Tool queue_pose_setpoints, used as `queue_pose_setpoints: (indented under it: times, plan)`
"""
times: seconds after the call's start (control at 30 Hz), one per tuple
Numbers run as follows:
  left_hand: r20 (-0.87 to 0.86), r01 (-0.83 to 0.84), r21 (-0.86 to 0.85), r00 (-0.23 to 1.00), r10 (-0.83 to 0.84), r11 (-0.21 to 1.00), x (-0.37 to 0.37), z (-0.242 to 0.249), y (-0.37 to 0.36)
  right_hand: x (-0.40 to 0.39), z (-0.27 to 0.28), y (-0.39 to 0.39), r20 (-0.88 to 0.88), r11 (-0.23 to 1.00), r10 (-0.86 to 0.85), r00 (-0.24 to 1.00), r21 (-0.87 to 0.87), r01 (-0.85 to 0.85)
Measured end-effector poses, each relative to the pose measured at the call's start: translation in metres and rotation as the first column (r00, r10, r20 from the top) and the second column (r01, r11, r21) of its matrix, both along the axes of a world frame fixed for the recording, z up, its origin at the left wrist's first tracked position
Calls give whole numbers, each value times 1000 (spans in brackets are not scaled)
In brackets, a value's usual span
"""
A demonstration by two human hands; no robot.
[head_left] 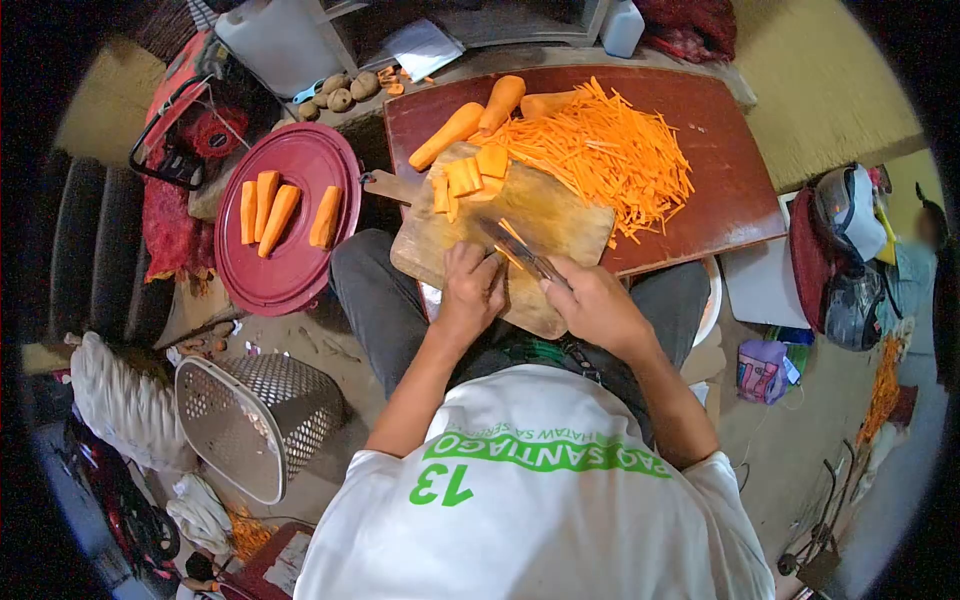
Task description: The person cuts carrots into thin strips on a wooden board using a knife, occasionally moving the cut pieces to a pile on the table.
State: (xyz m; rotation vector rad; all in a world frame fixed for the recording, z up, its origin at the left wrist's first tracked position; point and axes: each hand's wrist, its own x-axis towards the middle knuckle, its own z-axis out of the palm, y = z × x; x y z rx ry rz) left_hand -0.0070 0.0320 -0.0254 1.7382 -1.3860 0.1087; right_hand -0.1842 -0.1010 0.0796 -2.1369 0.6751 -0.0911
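My right hand (600,308) is closed round the handle of a knife (510,245), its blade lying over thin carrot strips (513,232) on the wooden cutting board (560,215). Left of the blade, my left hand (472,292) rests on the board with its fingers curled in. Whatever it may pinch is hidden under the fingers. Cut carrot slabs (464,177) are stacked at the board's upper left. Beyond the board lies a large heap of shredded carrot (615,150), with whole peeled carrots (447,136) beside it on the dark red table (725,190).
To the left, several peeled carrots (279,220) lie on a round red lid (290,290). A perforated basket (310,400) lies tipped on the floor below it. Brown round roots (340,99) sit behind the table's left corner. At the right are a white box (765,275) and helmets (850,215).
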Motion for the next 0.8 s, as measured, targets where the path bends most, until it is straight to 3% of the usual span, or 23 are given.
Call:
queue_pose_setpoints:
  times: [0.4,0.6,0.7,0.8]
  plan:
    - [6,8,33,1000,-9,999,2,1,1,13,-2,13,-135,971,118,984,-192,-143]
    - [-39,-6,-7,999,5,1000,2,2,-2,-1,8,5,114,1000,4,993,-25,-1]
    - [-63,-53,-5,997,52,999,1,6,-4,-10,-2,-3,136,996,24,990,-90,-12]
    - [-285,-142,-124,953,102,982,0,13,-1,-18,-15,-2,135,939,103,985,-341,-51]
